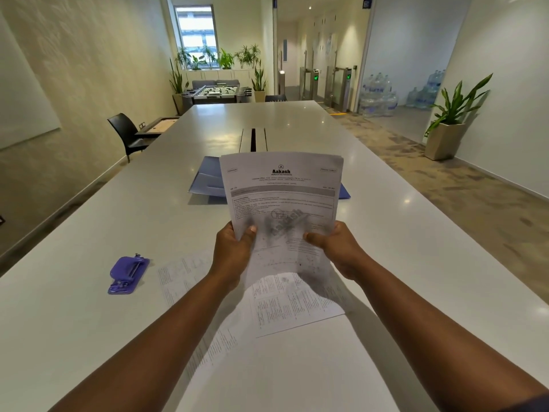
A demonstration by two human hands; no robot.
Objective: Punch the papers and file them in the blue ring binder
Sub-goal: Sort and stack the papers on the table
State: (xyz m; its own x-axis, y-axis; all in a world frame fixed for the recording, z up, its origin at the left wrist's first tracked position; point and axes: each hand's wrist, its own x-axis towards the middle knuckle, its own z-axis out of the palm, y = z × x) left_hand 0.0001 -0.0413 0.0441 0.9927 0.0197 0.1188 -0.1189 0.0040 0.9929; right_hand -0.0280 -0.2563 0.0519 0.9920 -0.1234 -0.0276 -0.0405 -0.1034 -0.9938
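Observation:
I hold a small stack of printed papers (282, 200) upright above the table, its lower edge blurred. My left hand (233, 254) grips its lower left side and my right hand (337, 248) its lower right side. Behind the stack lies the blue ring binder (206, 179), partly hidden by the papers. A purple hole punch (128, 274) rests on the table to the left of my left forearm. More printed sheets (297, 301) lie loose on the table under my hands and arms.
The long white table (89, 307) runs away from me, with a cable slot (253, 139) in its middle beyond the binder. A black chair (127, 133) stands at the table's left side. A potted plant (448, 126) stands on the floor to the right.

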